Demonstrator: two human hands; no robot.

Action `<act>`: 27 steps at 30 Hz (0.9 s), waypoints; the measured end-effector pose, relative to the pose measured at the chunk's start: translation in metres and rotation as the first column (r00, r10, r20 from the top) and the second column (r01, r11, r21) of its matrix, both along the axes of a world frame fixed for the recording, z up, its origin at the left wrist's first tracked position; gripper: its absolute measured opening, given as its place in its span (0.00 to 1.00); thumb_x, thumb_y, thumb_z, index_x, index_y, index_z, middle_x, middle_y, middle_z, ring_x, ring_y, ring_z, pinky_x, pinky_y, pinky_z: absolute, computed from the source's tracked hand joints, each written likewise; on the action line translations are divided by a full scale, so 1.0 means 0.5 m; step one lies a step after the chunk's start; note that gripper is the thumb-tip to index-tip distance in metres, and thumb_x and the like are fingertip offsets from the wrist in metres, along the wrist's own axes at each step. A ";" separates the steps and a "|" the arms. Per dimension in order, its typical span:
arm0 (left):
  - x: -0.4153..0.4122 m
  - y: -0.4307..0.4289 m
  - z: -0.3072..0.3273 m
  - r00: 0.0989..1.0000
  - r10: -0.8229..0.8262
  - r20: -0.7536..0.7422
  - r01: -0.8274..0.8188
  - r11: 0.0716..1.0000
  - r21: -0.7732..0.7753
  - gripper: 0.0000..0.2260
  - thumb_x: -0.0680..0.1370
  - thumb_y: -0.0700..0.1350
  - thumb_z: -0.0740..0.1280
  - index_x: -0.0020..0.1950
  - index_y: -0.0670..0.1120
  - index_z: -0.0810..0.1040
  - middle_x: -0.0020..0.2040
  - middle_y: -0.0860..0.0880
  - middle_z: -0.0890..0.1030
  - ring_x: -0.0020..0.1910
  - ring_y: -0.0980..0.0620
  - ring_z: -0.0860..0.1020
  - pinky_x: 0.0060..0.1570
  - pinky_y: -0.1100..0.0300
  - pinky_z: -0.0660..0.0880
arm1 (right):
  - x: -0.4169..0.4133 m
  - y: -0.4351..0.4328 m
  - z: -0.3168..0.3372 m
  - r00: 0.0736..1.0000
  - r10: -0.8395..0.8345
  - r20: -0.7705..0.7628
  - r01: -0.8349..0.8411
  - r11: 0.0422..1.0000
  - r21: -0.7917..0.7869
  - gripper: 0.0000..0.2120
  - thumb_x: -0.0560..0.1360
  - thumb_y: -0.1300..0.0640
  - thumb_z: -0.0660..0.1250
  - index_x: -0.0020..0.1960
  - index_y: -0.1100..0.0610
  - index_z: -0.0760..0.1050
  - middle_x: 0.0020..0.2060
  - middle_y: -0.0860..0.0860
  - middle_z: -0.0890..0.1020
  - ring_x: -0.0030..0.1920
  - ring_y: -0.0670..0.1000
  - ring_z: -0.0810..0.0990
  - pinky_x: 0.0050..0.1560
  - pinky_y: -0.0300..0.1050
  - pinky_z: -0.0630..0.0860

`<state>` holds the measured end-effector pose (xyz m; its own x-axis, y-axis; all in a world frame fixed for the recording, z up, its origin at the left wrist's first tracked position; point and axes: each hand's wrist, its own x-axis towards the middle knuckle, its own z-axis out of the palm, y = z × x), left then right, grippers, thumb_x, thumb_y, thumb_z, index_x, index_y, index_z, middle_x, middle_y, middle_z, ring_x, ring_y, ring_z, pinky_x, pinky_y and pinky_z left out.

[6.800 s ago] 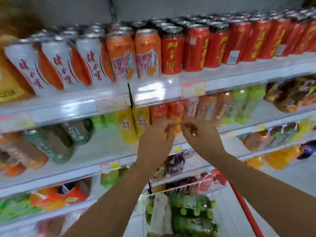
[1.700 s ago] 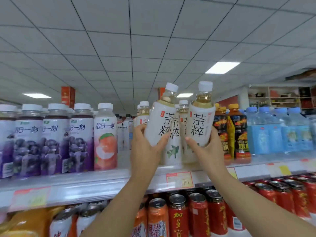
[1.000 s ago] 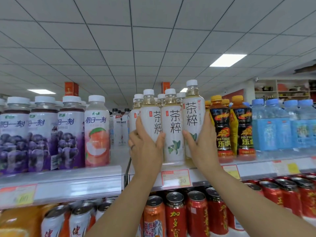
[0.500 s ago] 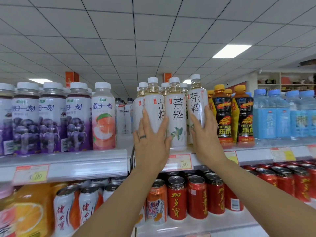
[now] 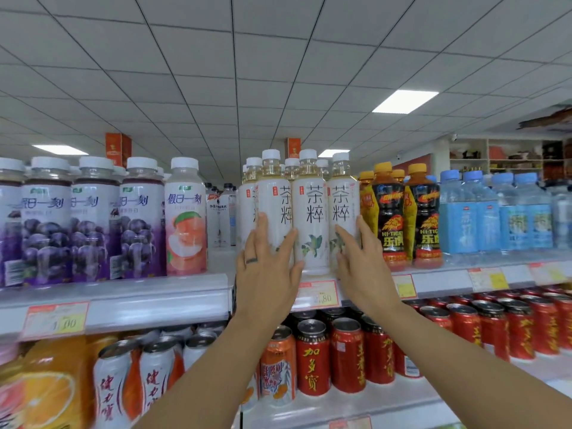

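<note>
Left hand (image 5: 266, 274) flat on left bottle (image 5: 278, 199), fingers straight, thumb splayed. Right hand (image 5: 360, 267) flat against right bottle (image 5: 342, 199), gripping nothing. Both upright at shelf (image 5: 154, 301) front, flanking middle bottle (image 5: 312, 218). Best: push low, evenly, labels forward, no tipping.

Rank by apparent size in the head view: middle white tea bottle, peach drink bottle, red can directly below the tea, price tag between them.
1. middle white tea bottle and peach drink bottle: look alike, unranked.
2. red can
3. price tag

White tiled ceiling (image 5: 185, 57), glowing light panel (image 5: 405, 101), shop shelves (image 5: 139, 305).
</note>
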<state>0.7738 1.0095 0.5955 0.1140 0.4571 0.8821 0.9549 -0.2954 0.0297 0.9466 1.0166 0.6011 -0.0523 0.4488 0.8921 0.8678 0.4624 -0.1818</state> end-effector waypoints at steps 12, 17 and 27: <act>-0.005 -0.138 -0.267 0.961 -0.258 -0.099 0.262 0.964 0.035 0.13 0.76 0.48 0.62 0.60 0.49 0.77 0.67 0.45 0.71 0.61 0.45 0.73 0.70 0.42 0.53 | 0.005 -0.169 -0.328 0.991 0.119 0.063 -0.118 0.993 -0.022 0.13 0.74 0.58 0.60 0.55 0.58 0.78 0.59 0.57 0.75 0.60 0.55 0.71 0.59 0.48 0.67; -0.025 -0.206 -0.519 0.918 -0.386 -0.089 0.354 0.900 -0.256 0.11 0.76 0.45 0.61 0.54 0.49 0.80 0.55 0.49 0.79 0.52 0.47 0.77 0.64 0.46 0.66 | -0.011 -0.265 -0.568 0.992 0.117 -0.046 -0.125 0.925 -0.359 0.11 0.74 0.59 0.62 0.51 0.57 0.80 0.46 0.53 0.83 0.47 0.49 0.76 0.47 0.42 0.73; -0.111 -0.385 -0.955 0.933 -0.315 0.172 0.290 0.377 -0.880 0.11 0.78 0.45 0.59 0.56 0.52 0.79 0.49 0.52 0.82 0.43 0.47 0.81 0.41 0.57 0.74 | -0.009 -0.487 -0.973 0.964 -0.261 -0.051 0.039 0.329 -0.944 0.12 0.76 0.56 0.63 0.59 0.49 0.76 0.51 0.50 0.82 0.52 0.53 0.80 0.52 0.47 0.76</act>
<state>0.7184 0.8169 0.1182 0.4259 0.9047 0.0085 0.8121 -0.3864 0.4373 0.9418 0.7728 0.1146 0.2014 0.9710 -0.1291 0.8069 -0.2392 -0.5401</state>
